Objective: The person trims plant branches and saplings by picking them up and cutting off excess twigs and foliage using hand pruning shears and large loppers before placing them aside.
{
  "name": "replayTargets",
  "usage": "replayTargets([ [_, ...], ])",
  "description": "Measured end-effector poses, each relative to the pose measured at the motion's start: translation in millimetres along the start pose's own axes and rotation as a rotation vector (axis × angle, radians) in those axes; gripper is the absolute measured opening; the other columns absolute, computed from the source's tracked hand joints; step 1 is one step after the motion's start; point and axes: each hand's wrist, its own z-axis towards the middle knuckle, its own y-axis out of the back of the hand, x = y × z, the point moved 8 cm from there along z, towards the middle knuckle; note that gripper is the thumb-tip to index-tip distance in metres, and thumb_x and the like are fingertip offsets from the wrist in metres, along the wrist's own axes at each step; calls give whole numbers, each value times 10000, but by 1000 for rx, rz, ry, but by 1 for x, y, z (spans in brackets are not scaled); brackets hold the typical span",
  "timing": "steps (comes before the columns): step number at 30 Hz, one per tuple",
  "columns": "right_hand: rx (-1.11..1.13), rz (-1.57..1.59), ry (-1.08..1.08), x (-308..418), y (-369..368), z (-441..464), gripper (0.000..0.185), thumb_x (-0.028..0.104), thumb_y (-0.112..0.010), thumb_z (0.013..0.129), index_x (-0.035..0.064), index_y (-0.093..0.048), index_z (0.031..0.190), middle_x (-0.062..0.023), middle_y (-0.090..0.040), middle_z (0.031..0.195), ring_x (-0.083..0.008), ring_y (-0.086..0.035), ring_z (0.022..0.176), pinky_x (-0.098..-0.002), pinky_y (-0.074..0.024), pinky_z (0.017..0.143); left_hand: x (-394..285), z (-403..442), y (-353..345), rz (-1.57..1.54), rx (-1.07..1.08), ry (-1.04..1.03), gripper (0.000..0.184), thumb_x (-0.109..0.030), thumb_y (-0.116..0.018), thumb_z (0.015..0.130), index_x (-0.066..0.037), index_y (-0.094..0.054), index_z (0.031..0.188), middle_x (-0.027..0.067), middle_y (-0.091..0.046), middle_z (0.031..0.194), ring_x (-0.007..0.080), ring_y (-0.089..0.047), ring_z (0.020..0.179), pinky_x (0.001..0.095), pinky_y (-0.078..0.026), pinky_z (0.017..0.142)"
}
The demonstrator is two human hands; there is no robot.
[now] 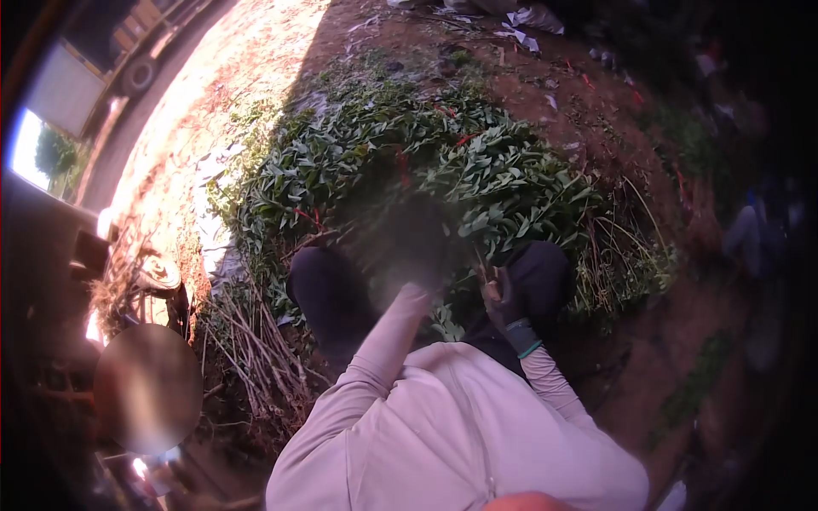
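Note:
My left hand (416,243), in a dark glove, reaches out between my knees over the leafy green cuttings (341,157). It is smeared, so its fingers and anything in them cannot be made out. Close to my right knee, my right hand (506,305) wears a dark glove with a green cuff. Its fingers are closed around a thin brownish stem (483,262), whose upper end runs toward the leaves. In front of me lies a broad heap of leafy bundles (520,187), some marked with red ties (466,139).
Bare woody stems (264,349) lie in a bundle left of my left knee. More thin stalks (618,243) spread out at the right. Sunlit soil (247,60) stretches to the far left, near a vehicle wheel (139,75). White scraps (518,36) litter the far ground.

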Motion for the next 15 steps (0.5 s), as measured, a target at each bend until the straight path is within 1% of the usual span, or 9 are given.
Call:
replayTargets([
  [1,3,56,10,-8,1,-7,227,107,-618,738,66,-472,907,-37,-479,670,-171,-488,533,-304,-413,513,28,1,1,-199,-90,152,127,-91,-423,870,-47,-478,975,17,-520,805,103,-495,730,243,-420,667],
  [3,73,509,-495,-56,-8,-27,200,88,-571,790,91,-460,956,9,-451,657,-85,-457,522,-239,-392,468,45,7,12,-80,-85,28,128,-89,-427,871,-40,-495,969,26,-524,825,99,-505,738,241,-423,662],
  [5,93,550,-652,-43,-1,-34,176,71,-523,836,104,-471,1002,8,-472,672,-63,-437,484,-188,-358,419,50,21,57,289,-414,-44,95,-144,-426,890,-80,-496,898,-16,-470,701,61,-439,596,223,-380,536],
  [6,108,551,-757,-50,4,-45,207,82,-520,853,98,-481,1056,5,-486,708,-68,-435,475,-188,-359,405,126,27,81,-64,-524,294,103,-174,-427,901,-97,-491,876,-33,-445,659,50,-405,548,221,-355,494],
  [8,173,494,-707,-29,21,-43,64,130,-504,870,107,-463,913,10,-460,675,-73,-426,496,-203,-362,429,127,35,69,-153,-276,328,133,-230,-415,919,-109,-453,958,-38,-435,650,49,-393,531,225,-353,472],
  [10,285,978,-934,-29,8,-57,79,186,-486,887,113,-456,882,15,-466,670,-72,-423,525,-215,-366,476,104,31,36,-171,48,251,295,-287,-406,934,-104,-401,1166,-20,-462,685,66,-435,546,232,-389,481],
  [12,278,964,-1004,-1,2,-51,103,216,-494,889,122,-453,873,24,-464,670,-67,-424,545,-226,-365,512,59,-10,-14,-524,289,531,507,-325,-414,928,-113,-218,1344,12,-501,769,98,-492,608,252,-423,512],
  [14,296,1026,-1010,14,-8,-48,105,219,-490,894,122,-454,873,24,-463,678,-69,-418,539,-224,-363,510,71,-18,-30,-113,462,227,372,-232,-431,886,-94,-321,1215,80,-539,878,193,-538,725,308,-454,630],
  [15,297,1011,-1026,14,-13,-51,104,215,-497,890,124,-447,883,24,-461,680,-68,-418,543,-223,-361,511,79,-18,-32,-65,402,171,319,-258,-443,876,-83,-394,1138,73,-536,851,190,-528,714,311,-443,623],
])
